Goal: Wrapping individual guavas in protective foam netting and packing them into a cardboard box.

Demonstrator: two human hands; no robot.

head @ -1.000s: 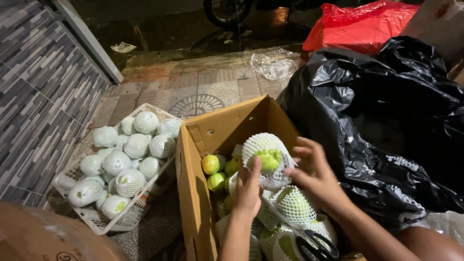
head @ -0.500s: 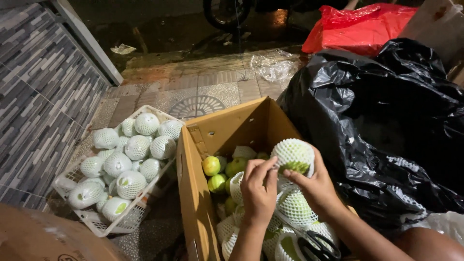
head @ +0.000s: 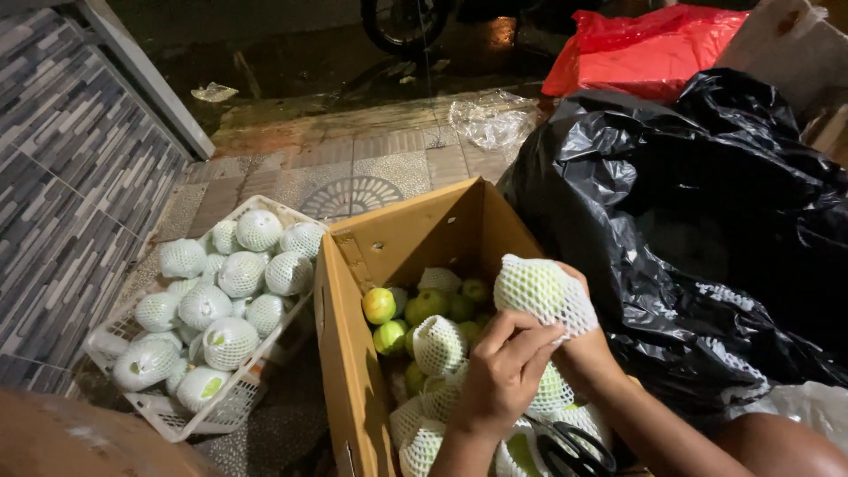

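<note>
hands meet over the open brown cardboard box (head: 402,238), near its right wall. right hand (head: 587,353) cups a green round fruit in white foam net sleeve (head: 541,291) from below; left hand (head: 503,375) pinches the sleeve's near edge, fingers on its left side. sleeve's long axis tilts up-left. black scissors (head: 574,450) lie at the box's near edge. white plastic crate (head: 168,415) of sleeved fruit sits left of the box.

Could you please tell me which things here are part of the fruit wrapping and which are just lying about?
In the work:
left hand
right hand
netted fruit, held in both
cardboard box of green fruit
white crate of netted fruit

Lying about:
black bag
red bag
clear plastic
scissors
</note>
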